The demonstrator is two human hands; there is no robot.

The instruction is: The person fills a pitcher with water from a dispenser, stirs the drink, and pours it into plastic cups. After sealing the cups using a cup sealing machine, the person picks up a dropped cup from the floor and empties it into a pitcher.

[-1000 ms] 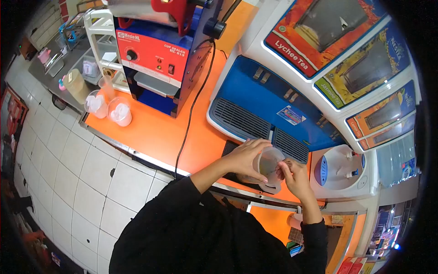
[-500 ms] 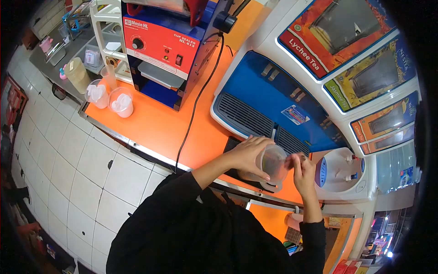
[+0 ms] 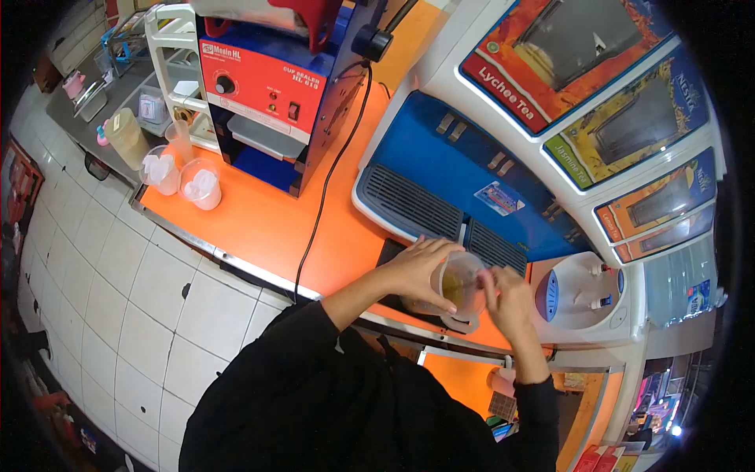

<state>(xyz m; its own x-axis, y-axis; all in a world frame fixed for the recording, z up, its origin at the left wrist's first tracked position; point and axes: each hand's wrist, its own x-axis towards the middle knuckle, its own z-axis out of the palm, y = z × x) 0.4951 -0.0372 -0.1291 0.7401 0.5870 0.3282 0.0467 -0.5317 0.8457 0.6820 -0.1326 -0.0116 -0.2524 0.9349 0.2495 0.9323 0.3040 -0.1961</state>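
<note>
A clear plastic jug (image 3: pixel 460 297) with yellowish-green liquid inside stands at the front edge of the orange counter, over a dark mat. My left hand (image 3: pixel 421 271) is wrapped round its near left side, thumb toward the front. At the jug's right rim is my right hand (image 3: pixel 510 303), its fingers closed and pinched over the opening. What those fingers grip is blurred and hidden, so I cannot make it out.
Behind the jug stands a drink dispenser (image 3: pixel 429 149) with dark drip trays (image 3: pixel 413 200). A cup sealer (image 3: pixel 263 94) is at the left, its black cable (image 3: pixel 326 177) crossing the counter (image 3: pixel 259 212). Two plastic cups with white contents (image 3: pixel 201 189) sit near the left end.
My right hand has shifted down and left at the jug's rim. The yellowish liquid shows more clearly now. My left hand keeps its hold; the whole view has shifted slightly.
</note>
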